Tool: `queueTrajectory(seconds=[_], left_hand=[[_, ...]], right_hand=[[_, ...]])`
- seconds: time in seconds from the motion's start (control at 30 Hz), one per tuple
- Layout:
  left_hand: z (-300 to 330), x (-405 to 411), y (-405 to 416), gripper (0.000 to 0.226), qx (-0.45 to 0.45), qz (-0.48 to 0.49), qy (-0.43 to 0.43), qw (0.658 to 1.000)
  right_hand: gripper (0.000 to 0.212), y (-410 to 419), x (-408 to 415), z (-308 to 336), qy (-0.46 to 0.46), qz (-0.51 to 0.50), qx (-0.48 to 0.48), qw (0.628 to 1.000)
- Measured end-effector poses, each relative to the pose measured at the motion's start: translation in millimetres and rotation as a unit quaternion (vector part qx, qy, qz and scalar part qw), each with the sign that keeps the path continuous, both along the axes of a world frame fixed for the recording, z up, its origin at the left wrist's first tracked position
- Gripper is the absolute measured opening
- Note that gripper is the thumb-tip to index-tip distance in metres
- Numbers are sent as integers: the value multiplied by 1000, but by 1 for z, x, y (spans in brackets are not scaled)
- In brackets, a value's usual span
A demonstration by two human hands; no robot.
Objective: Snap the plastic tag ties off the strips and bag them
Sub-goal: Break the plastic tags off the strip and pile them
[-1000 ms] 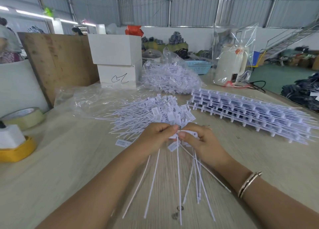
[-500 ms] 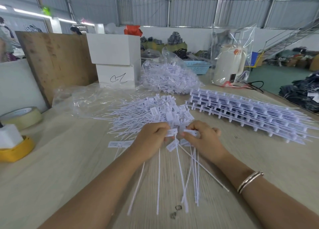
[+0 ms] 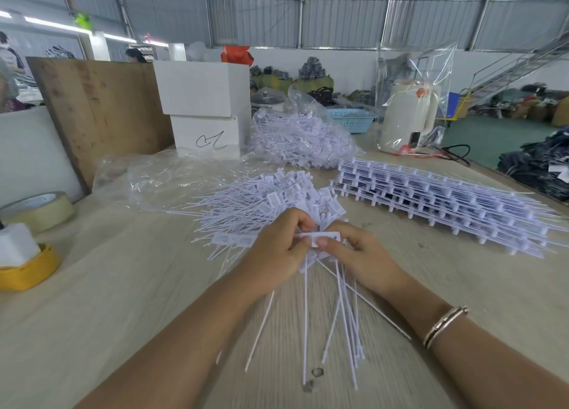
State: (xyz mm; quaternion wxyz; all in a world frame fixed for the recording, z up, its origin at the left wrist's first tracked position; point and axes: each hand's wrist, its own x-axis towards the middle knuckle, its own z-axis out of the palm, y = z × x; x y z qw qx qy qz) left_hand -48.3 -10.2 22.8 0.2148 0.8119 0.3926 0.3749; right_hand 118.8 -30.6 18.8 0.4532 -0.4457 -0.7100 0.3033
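Fingers [image 3: 303, 224] of the left hand [image 3: 277, 248] are curling over and pinching the tag end of a strip [image 3: 323, 239], while the right hand [image 3: 360, 254] is gripping the same white tag from the other side, thumb pressing on its face. Both hands are meeting just above the table [image 3: 123, 301], touching at the tag. Thin white tails of the held ties [image 3: 341, 310] are fanning down from the hands toward the viewer, their tips lying on the wood. A bracelet [image 3: 445, 325] is sitting on the right wrist.

Just beyond the hands a loose pile [image 3: 252, 202] of snapped ties is lying partly on a flat clear bag [image 3: 160, 177]. To the right, a stack of uncut strips [image 3: 446, 205] is resting on the table, well apart from the hands. Behind the pile a filled bag [image 3: 301, 140] of ties is sitting beside two stacked white boxes [image 3: 203, 110]. A kettle [image 3: 406, 116] wrapped in clear plastic is standing further right. At the left edge a tape roll [image 3: 40, 208] is lying near a yellow roll [image 3: 27, 270] with a white block on it.
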Motion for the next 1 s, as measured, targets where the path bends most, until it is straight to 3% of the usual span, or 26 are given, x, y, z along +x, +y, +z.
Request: queueTrajectory(seconds=[0.07,0.17,0.3,0.47,0.63,0.77,0.9,1.0], left_hand=[[1,-6,4,8,22,39,46,998],[-1,-9,8,33,23,39,106,993],[-4,-8,8,38,-32,-1,68,997],[0,-5,9,39,-117,-24,9,993],[4,-3,4,39,-157,-34,-107,981],[5,0,3,36,-190,-15,-168,967],[5,-1,2,47,-158,5,-151,976],[6,-2,4,35,-134,16,-142,981]], right_hand=[[13,1,2,0,43,0,-24,999],[16,1,6,-1,38,20,-50,998],[15,-2,3,0,-41,43,-54,997],[16,-3,0,-2,-45,47,-16,998],[13,0,-3,-6,-97,-39,92,990],[22,-2,-6,-4,-139,-117,184,966],[27,-3,-9,-7,-121,-95,161,975],[26,4,-2,-8,-122,-123,122,977]])
